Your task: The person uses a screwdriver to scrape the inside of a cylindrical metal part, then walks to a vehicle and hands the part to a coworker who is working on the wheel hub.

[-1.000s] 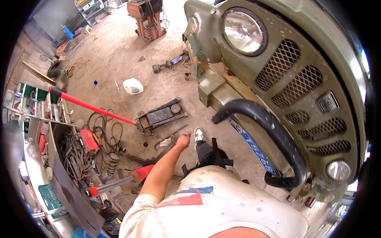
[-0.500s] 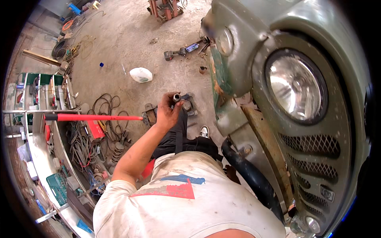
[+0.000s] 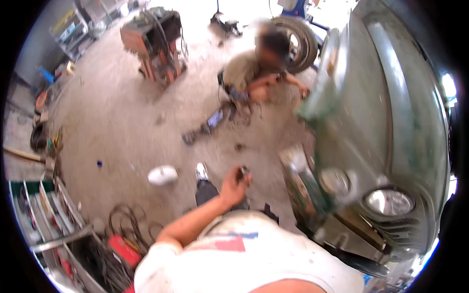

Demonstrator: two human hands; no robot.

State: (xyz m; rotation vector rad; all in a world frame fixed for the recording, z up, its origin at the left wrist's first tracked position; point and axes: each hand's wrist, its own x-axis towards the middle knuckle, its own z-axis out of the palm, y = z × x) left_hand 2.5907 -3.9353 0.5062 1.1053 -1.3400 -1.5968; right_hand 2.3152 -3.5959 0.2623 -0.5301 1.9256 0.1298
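Observation:
My left hand (image 3: 233, 190) is held out in front of my shirt, its fingers closed round a small metal socket (image 3: 243, 171). The socket's round end shows at the fingertips; the rest sits inside the grip, a little blurred. To the right of the hand stands a dull green vehicle (image 3: 391, 127) with a round headlight (image 3: 389, 202). My right hand is out of the picture. On the floor ahead lies a dark power tool (image 3: 191, 136), beside a blue and white tube (image 3: 215, 118).
A person (image 3: 244, 71) crouches by the vehicle, near a wheel (image 3: 300, 44). A rusty red machine (image 3: 155, 41) stands at the far left. A white jug (image 3: 162, 175) lies on the floor. At the lower left are a compartmented shelf (image 3: 63, 239) and coiled cables (image 3: 124, 212).
My view has swung up and ahead, bringing the crouching person and wheel into sight. My left hand keeps the socket and appears farther right and lower. One shoe shows stepped forward.

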